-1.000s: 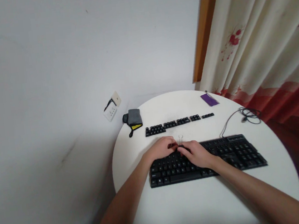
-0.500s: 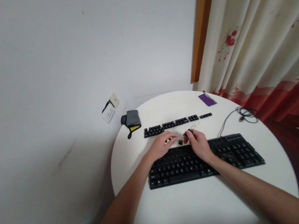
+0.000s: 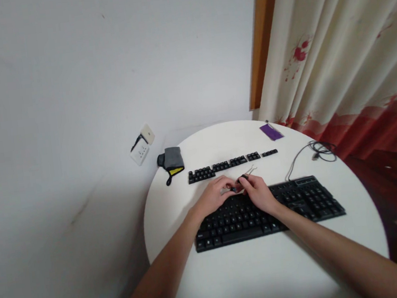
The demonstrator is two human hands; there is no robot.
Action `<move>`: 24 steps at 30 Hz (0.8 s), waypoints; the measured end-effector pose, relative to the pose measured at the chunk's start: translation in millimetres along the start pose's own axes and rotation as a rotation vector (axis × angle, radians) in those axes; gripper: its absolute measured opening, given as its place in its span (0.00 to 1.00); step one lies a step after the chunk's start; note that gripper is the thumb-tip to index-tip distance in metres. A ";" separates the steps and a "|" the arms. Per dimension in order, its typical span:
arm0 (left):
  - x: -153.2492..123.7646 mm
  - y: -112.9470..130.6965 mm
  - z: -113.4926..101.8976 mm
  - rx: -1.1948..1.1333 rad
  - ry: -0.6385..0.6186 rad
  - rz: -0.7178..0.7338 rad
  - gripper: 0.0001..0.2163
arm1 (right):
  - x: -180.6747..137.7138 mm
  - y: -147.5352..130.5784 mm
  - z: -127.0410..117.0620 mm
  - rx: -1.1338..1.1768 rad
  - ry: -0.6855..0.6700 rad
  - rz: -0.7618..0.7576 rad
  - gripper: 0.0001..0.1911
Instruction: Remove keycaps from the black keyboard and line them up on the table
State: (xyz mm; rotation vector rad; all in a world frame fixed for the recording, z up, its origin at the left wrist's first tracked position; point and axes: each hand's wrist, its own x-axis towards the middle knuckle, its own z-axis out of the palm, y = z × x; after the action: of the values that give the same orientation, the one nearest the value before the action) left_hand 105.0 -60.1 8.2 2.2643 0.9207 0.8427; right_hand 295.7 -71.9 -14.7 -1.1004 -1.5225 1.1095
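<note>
A black keyboard (image 3: 244,234) lies in front of me, with bare spots along its upper rows. My left hand (image 3: 215,196) is over its upper left part, thumb and fingers closed around a small black keycap (image 3: 233,189). Right beside it, my right hand (image 3: 259,194) grips the dark handle of a keycap puller (image 3: 244,177), whose thin wire ends point away from me. The fingertips of both hands nearly meet; whether they touch I cannot tell. Behind the hands, loose keycaps (image 3: 222,166) lie in a row on the white round table (image 3: 213,281).
A grey pouch (image 3: 173,158) with a yellow inside sits at the table's left edge. At the far right are a purple card-like piece (image 3: 271,131) and the coiled cable (image 3: 323,148). A wall with a socket (image 3: 139,152) borders the left, a curtain (image 3: 331,57) the right.
My left hand has closed on the keycap that lay between the two hands. My right hand, still gripping the puller, has moved left towards it. The view has shifted slightly.
</note>
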 end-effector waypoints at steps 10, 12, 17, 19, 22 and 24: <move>-0.1 -3.2 3.4 0.160 -0.048 0.127 0.10 | 1.2 2.0 -1.2 -0.034 0.083 -0.049 0.19; 0.4 -1.9 1.6 0.209 -0.050 0.132 0.09 | 1.1 0.9 -1.1 -0.029 0.083 -0.050 0.19; 1.4 7.8 -0.2 0.307 -0.055 0.161 0.08 | 1.9 2.5 -0.5 -0.036 0.101 -0.045 0.20; 1.5 11.2 0.4 0.335 -0.050 0.171 0.07 | 2.4 3.6 -0.3 -0.031 0.113 -0.042 0.21; 4.3 11.3 -3.2 0.353 0.018 0.154 0.06 | 3.6 3.9 -0.1 0.012 0.133 -0.024 0.21; 10.0 7.6 -11.3 0.369 0.133 0.101 0.05 | 4.9 3.7 0.2 0.061 0.154 0.001 0.21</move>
State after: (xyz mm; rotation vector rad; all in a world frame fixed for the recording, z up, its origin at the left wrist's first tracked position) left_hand 105.7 -54.5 24.1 2.6126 1.1052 0.9406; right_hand 295.1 -66.4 -17.5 -1.1185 -1.3594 1.0404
